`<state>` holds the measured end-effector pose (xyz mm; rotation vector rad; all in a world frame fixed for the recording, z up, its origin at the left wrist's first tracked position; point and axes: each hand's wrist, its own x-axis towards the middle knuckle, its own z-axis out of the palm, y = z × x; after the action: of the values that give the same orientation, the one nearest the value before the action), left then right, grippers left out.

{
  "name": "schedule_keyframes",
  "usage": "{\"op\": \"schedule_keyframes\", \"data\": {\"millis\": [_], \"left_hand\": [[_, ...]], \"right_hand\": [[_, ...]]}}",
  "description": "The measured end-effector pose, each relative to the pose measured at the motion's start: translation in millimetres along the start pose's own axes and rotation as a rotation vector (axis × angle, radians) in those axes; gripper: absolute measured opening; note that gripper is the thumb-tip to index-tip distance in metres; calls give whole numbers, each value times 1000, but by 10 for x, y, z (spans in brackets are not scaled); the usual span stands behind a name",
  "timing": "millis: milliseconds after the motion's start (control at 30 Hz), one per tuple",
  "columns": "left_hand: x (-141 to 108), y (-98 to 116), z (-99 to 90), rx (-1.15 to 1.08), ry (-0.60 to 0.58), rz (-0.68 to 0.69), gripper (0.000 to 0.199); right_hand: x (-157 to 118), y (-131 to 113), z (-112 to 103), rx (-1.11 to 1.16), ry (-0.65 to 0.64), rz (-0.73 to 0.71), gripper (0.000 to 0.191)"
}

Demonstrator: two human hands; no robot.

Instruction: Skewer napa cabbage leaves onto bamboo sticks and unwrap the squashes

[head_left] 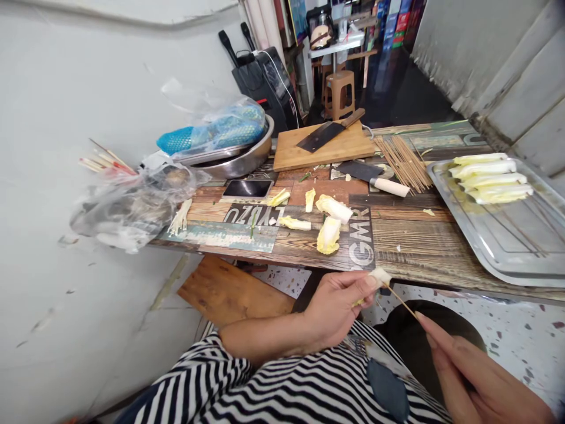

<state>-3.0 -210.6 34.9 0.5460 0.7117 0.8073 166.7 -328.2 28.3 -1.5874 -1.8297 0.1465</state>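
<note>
My left hand [338,306] is closed around a folded napa cabbage leaf [380,275], just in front of the table's near edge. Between the fingertips of my right hand [463,365] is a thin wooden skewer [401,301], its far end meeting the white part of the leaf. Whether the point has gone through the leaf I cannot tell. Several loose cabbage pieces [329,234] lie on the table beyond my left hand. On the right, a metal tray [489,259] holds several skewered cabbage rolls [494,178] in a row at its far end.
A bundle of bare skewers [404,162] lies left of the tray. Nearby are a white-handled knife [388,185] and a cutting board [291,150] with a cleaver [324,135] on it. A phone [247,188], enoki mushrooms [180,218], a steel basin [247,162] and plastic bags [132,218] occupy the left.
</note>
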Motion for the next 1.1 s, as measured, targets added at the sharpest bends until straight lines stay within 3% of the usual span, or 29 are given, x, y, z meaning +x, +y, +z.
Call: {"op": "schedule_keyframes", "data": {"millis": [100, 267, 367, 533, 700, 900, 1100], "left_hand": [[-6, 14, 2, 15, 1, 10, 36], [-46, 1, 30, 80, -51, -76, 37], [-70, -27, 40, 92, -48, -75, 37], [-82, -41, 17, 57, -29, -69, 41], [-68, -2, -4, 46, 33, 39, 40], [-82, -106, -19, 181, -58, 6, 39], [-47, -192, -69, 313, -127, -36, 40]], "right_hand": [[42, -13, 18, 16, 28, -11, 58], [171, -86, 37, 64, 69, -27, 31], [236, -131, 51, 41, 83, -4, 25], [204, -89, 78, 18, 92, 14, 24], [45, 43, 51, 13, 22, 19, 26], [19, 77, 65, 18, -10, -61, 26], [173, 11, 129, -57, 61, -72, 29]]}}
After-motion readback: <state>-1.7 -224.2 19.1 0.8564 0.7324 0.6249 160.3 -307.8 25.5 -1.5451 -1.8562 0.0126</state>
